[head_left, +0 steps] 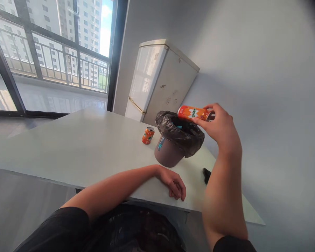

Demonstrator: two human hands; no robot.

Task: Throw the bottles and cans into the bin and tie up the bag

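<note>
Here, I have the right hand (220, 124) clasping one end of an orange cylindrical metal can (190, 113), its long axis crossing over the mouth of the black-lined brown plastic bin (169, 154), the left hand (172, 182) curled, grip unclear, near its base.

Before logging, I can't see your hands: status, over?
Right hand gripping orange can, sideways at bagged mouth of bin. Left hand on table, loosely curled. Second can upright beside bin; nothing seen between held can and bag.
</note>
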